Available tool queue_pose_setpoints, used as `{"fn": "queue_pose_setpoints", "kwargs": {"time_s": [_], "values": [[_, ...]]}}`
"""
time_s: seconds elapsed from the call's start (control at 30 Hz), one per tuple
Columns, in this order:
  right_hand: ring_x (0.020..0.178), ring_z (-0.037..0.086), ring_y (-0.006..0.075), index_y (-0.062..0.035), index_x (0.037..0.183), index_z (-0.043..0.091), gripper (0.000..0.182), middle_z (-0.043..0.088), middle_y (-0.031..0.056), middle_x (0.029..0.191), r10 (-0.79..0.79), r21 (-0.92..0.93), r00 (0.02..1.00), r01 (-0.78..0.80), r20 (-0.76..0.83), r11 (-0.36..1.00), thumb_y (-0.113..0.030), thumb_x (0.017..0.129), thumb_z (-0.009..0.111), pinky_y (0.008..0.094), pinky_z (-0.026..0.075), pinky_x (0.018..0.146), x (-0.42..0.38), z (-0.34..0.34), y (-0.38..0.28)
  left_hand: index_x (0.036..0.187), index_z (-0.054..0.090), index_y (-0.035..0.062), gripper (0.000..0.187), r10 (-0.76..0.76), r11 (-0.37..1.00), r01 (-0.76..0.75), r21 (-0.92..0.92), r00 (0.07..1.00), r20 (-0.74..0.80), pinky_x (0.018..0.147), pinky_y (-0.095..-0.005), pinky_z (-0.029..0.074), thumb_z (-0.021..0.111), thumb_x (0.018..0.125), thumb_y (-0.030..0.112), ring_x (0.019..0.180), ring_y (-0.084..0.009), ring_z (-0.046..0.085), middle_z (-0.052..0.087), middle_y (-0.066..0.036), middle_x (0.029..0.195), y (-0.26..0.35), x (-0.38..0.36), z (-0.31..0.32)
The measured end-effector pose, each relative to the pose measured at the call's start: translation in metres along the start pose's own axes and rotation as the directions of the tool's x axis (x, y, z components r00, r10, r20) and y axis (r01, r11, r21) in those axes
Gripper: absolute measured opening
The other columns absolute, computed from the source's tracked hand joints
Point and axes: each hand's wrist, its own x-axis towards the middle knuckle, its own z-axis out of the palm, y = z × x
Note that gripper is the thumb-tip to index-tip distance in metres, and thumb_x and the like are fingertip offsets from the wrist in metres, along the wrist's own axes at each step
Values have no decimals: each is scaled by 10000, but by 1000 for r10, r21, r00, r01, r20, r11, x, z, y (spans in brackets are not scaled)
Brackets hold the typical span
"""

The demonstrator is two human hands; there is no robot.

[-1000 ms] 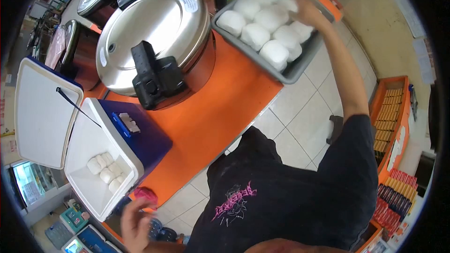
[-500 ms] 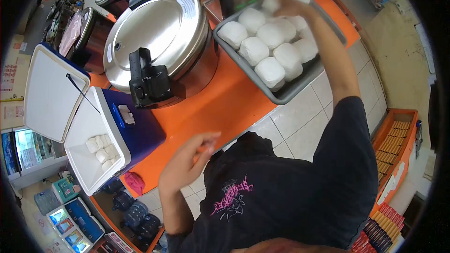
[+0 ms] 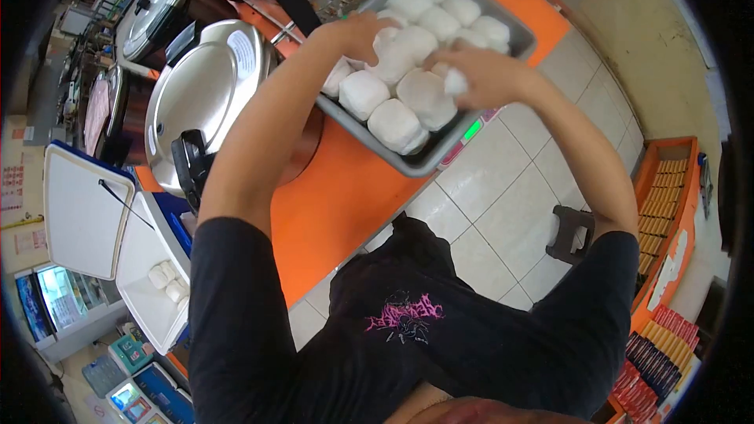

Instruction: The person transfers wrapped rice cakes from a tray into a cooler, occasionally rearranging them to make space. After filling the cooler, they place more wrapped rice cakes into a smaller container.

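White rounded bundles (image 3: 394, 125) fill a grey tray (image 3: 426, 165) on the orange counter. My left hand (image 3: 365, 38) reaches over the tray's left side, its fingers down among the bundles and partly hidden by them. Over the tray's right edge is my right hand (image 3: 481, 74), blurred, with its fingers bent toward the middle bundles. A small white piece shows at its fingers; whether it is held cannot be made out.
Left of the tray stands a large steel pot (image 3: 196, 102) with a black latch. An open cooler (image 3: 145, 298) holds more white bundles. A dark stool (image 3: 567, 235) is on the tiled floor. An orange shelf (image 3: 691, 212) stands at the right.
My left hand has moved up from above the counter's front edge to the tray. My right hand has come back from the tray's far side to its near right side. The view has shifted.
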Motion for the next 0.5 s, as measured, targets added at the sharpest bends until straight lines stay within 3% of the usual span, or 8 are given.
{"fn": "queue_pose_setpoints", "kwargs": {"time_s": [0.07, 0.1, 0.17, 0.27, 0.4, 0.47, 0.5], "values": [[936, 730, 348, -312, 1547, 398, 860, 572, 200, 1397, 190, -518, 972, -92, 139, 850, -151, 757, 696, 403, 569, 856, 0, 5, -47, 1510, 451, 296, 937, -175, 983, 185, 12, 904, 390, 1107, -460, 442, 833, 656, 256, 1286, -402, 542, 544, -209, 1400, 12, 15, -21], [936, 730, 348, -312, 1547, 398, 860, 572, 200, 1397, 191, -511, 973, -99, 131, 854, -151, 757, 696, 403, 569, 856, 6, 8, -54, 1510, 451, 296, 937, -171, 984, 177, 21, 903, 395, 1107, -460, 442, 833, 656, 256, 1286, -402, 542, 544, -209, 1400, 11, 21, -20], [937, 738, 387, -432, 1615, 230, 1021, 499, 274, 1484, 296, -586, 937, -137, 184, 799, -160, 747, 693, 396, 557, 900, 18, 14, -62, 1488, 484, 297, 953, -193, 978, 210, 14, 867, 459, 1090, -459, 458, 865, 615, 312, 1279, -410, 554, 550, -194, 1411, 2, 30, -15], [1063, 708, 394, -434, 1632, 129, 1107, 433, 326, 1520, 398, -613, 867, -145, 300, 777, -209, 733, 733, 423, 547, 943, 43, 9, -60, 1476, 503, 291, 952, -206, 972, 234, 11, 828, 521, 1072, -443, 475, 876, 601, 319, 1275, -409, 566, 583, -173, 1390, -6, 32, -13], [1203, 640, 394, -415, 1642, 85, 1194, 402, 299, 1554, 438, -666, 813, -85, 384, 741, -258, 693, 794, 448, 520, 994, 68, 29, -40, 1472, 505, 295, 971, -178, 980, 196, 16, 850, 496, 1078, -498, 457, 896, 585, 349, 1297, -382, 552, 615, -147, 1362, 2, 33, -12], [1297, 568, 395, -382, 1649, 52, 1271, 374, 264, 1587, 416, -600, 768, -53, 487, 798, -283, 658, 841, 461, 489, 1038, 77, 38, -29, 1455, 517, 293, 977, -134, 985, 70, 160, 891, 435, 1071, -610, 412, 917, 568, 382, 1323, -341, 534, 638, -120, 1341, 35, 27, -21], [1297, 568, 395, -382, 1649, 52, 1271, 374, 264, 1587, 417, -596, 764, -52, 493, 801, -283, 658, 841, 461, 489, 1038, 83, 39, -26, 1455, 517, 293, 977, -130, 986, 68, 154, 888, 440, 1071, -610, 412, 917, 568, 382, 1323, -341, 534, 638, -120, 1341, 44, 28, -18]]}}
